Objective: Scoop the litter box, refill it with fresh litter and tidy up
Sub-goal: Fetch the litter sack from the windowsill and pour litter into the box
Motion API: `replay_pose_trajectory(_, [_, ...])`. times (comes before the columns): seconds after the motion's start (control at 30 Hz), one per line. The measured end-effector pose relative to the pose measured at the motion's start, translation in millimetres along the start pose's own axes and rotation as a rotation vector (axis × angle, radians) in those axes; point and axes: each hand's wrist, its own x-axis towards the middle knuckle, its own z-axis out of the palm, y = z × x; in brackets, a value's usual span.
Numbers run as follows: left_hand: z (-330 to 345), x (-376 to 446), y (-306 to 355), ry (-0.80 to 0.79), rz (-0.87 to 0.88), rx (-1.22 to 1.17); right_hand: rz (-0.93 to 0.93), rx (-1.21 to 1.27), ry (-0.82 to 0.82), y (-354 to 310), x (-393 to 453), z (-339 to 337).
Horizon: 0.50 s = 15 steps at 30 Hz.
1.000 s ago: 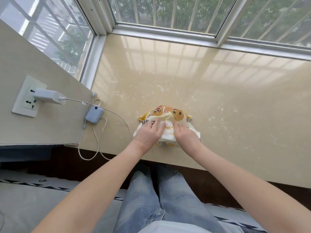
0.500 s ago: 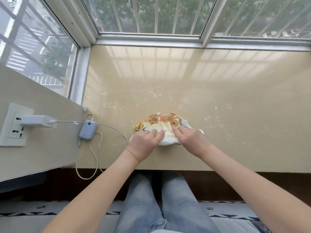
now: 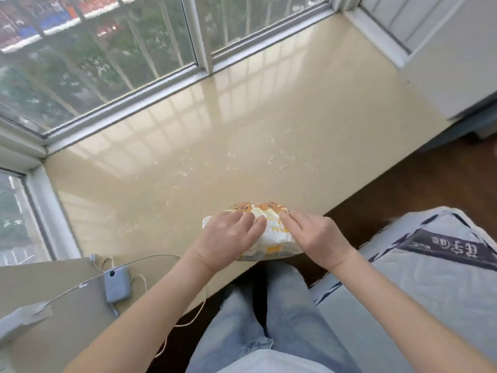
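Note:
A white and orange printed litter bag (image 3: 271, 232), crumpled and folded down, lies at the near edge of the beige window ledge (image 3: 228, 146). My left hand (image 3: 228, 238) lies on the bag's left side with its fingers bent over the plastic. My right hand (image 3: 314, 238) covers the right side, fingertips pressed into the folded top. Both hands hide much of the bag. No litter box or scoop is in sight.
A blue-grey charger box (image 3: 116, 284) with white cables lies on the ledge to the left, wired to a white plug (image 3: 18, 319) on the wall. A grey mattress (image 3: 430, 278) sits on my right. Windows with bars bound the ledge's far side.
The camera has swung to the right, bringing the mattress into sight. Both hands have stayed on the bag, which now sits closer to the ledge's near edge.

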Motion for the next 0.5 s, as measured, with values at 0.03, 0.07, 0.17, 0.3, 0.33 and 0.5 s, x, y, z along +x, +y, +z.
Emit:
replay_pose_trajectory(0.03, [2,9,6,-0.007,0.035,-0.019,0.038,-0.008,-0.011,4,-11,-4])
replay_pose_trajectory(0.07, [4,19,13,-0.012,0.067,-0.036,0.076,-0.017,-0.015,8,-21,-8])
replay_pose_trajectory(0.17, [19,54,34,-0.038,0.149,-0.091,0.182,-0.071,-0.022,28,-52,-14])
replay_pose_trajectory(0.3, [52,105,68,-0.103,0.284,-0.156,0.312,-0.096,-0.029,66,-101,-11])
replay_pose_trajectory(0.33, [60,120,78,-0.137,0.316,-0.167,0.344,-0.094,-0.04,77,-114,-8])
replay_pose_trajectory(0.5, [105,198,139,-0.362,0.464,-0.221,0.525,-0.042,-0.214,134,-187,4])
